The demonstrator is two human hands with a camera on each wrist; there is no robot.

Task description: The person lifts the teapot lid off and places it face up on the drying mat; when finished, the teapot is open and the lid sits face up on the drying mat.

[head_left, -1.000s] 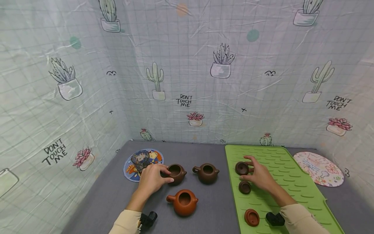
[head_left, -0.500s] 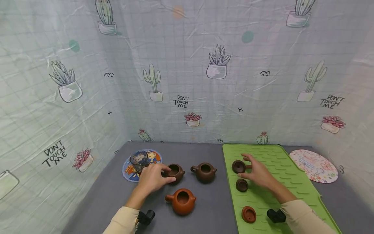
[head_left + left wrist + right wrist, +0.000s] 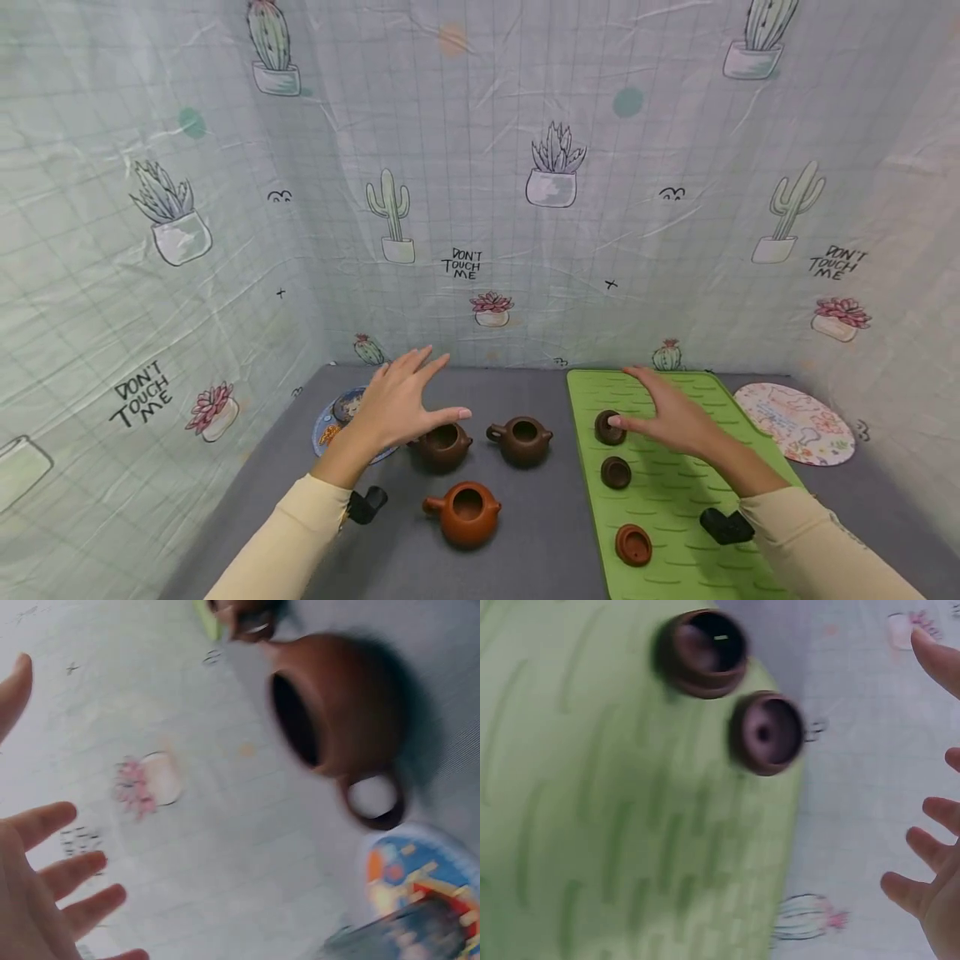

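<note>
My left hand hovers above a dark brown teapot, fingers spread and holding nothing. In the left wrist view that lidless teapot stands apart from the fingers. A second dark brown teapot is to its right, and an orange-brown teapot sits nearer me; both have uncovered openings. My right hand is raised over the green mat, its fingers spread and its palm bare. Two dark teapot lids lie upside down below it, and a reddish lid lies nearer me.
The ridged green mat covers the right part of the grey table. A floral round mat lies beyond its right edge. At left, a dark transparent cup stands on a blue patterned round mat. A printed curtain closes the back.
My left hand has let go of the left dark teapot and lifted, its fingers spreading. The right hand has come away from the far dark lid and risen. The teapots stay in place.
</note>
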